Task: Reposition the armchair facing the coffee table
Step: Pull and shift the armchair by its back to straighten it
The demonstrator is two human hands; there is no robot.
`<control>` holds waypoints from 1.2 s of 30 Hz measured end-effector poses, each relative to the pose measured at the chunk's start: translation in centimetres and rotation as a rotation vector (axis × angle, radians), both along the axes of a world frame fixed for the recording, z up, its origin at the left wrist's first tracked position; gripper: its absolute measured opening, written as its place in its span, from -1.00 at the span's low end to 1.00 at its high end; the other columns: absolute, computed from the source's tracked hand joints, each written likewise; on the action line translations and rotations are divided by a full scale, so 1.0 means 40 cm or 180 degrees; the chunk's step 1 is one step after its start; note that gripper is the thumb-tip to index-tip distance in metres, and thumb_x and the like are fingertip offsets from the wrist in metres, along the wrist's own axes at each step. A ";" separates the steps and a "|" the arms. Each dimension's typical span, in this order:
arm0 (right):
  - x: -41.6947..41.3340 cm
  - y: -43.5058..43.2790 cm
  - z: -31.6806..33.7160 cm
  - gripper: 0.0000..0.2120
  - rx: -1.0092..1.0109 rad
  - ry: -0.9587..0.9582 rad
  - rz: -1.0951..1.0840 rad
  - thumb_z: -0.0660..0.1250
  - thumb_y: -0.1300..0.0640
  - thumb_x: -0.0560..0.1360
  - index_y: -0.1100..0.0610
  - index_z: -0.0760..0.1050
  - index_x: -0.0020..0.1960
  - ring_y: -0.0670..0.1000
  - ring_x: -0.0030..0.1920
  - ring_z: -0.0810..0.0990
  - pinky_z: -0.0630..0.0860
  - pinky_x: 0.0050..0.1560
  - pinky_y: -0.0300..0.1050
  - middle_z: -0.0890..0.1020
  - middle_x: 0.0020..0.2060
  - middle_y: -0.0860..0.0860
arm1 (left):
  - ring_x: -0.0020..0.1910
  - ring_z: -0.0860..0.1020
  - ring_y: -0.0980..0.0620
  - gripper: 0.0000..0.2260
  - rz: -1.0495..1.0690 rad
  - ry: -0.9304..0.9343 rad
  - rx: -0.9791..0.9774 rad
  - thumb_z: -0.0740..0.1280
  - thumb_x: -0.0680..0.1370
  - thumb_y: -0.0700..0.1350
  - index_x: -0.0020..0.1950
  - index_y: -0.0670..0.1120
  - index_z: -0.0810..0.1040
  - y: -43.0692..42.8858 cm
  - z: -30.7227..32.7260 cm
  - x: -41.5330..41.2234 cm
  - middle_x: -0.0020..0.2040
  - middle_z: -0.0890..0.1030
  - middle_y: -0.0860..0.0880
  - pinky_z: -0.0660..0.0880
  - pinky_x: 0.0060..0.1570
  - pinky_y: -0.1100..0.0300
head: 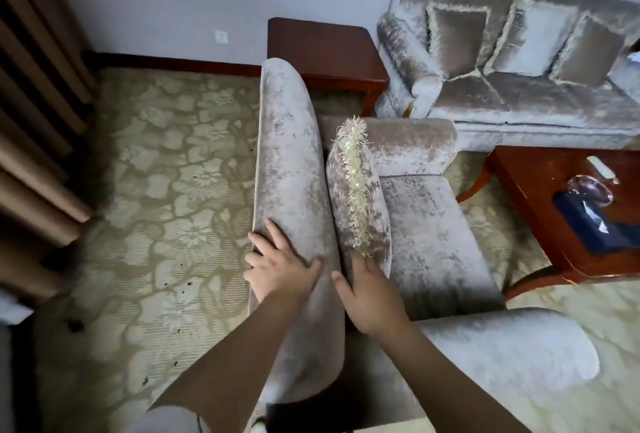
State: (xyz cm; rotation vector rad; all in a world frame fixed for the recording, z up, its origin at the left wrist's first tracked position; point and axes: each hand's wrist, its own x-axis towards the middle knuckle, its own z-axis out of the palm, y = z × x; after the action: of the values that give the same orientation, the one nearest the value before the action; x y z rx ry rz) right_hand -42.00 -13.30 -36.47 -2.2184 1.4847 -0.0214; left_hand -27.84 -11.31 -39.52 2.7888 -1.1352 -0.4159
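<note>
Left hand [280, 266] and right hand [370, 297] rest flat, fingers straight, on the back edge of the armchair [291, 155]; open carpet [166, 190] behind it, coffee table [533, 190] close off its front.

No text, label, brand or number can be read anywhere in this view

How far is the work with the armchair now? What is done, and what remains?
Done: the armchair seat already opens roughly toward the coffee table. In hand: the left hand rests on top of the backrest, and the right hand touches its inner side beside the fringed cushion. Left: probably a small squaring up, then letting go.
</note>
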 end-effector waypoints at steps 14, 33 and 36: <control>0.196 -0.292 -0.030 -0.29 0.0211 0.0381 0.0729 0.03 -0.28 0.54 0.07 -0.05 0.54 0.25 0.41 0.29 0.32 0.30 0.13 0.21 0.46 0.21 | 0.20 0.41 -0.26 -0.15 0.0328 -0.0220 -0.0403 0.01 0.41 0.42 0.55 -0.04 -0.09 0.009 -0.024 -0.006 0.42 0.27 -0.20 0.45 0.02 -0.07; 0.453 -0.445 -0.076 -0.49 -0.0799 -0.0539 0.3350 0.11 -0.24 0.53 0.11 0.54 0.18 0.16 0.52 0.08 -0.39 0.37 0.37 0.50 0.30 0.05 | -0.03 0.60 -0.28 -0.14 0.0991 -0.0338 -0.0016 -0.05 0.45 0.41 0.39 -0.27 0.38 -0.008 0.013 -0.023 0.07 0.58 -0.23 0.59 -0.22 -0.06; 0.460 -0.450 -0.095 -0.57 -0.0854 -0.0854 0.3306 0.20 -0.19 0.47 0.14 0.57 0.04 0.18 0.47 0.22 -0.35 0.39 0.37 0.57 0.16 0.07 | -0.11 0.62 -0.29 -0.13 0.1035 -0.0489 0.0032 -0.09 0.47 0.42 0.33 -0.31 0.43 -0.026 0.020 -0.019 0.02 0.59 -0.25 0.60 -0.30 -0.08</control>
State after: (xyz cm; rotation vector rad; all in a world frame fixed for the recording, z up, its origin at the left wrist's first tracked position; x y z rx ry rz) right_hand -23.62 -31.30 -40.25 -2.7951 0.0878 -0.1795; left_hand -28.60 -12.37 -38.72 2.9812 -0.6805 -0.1782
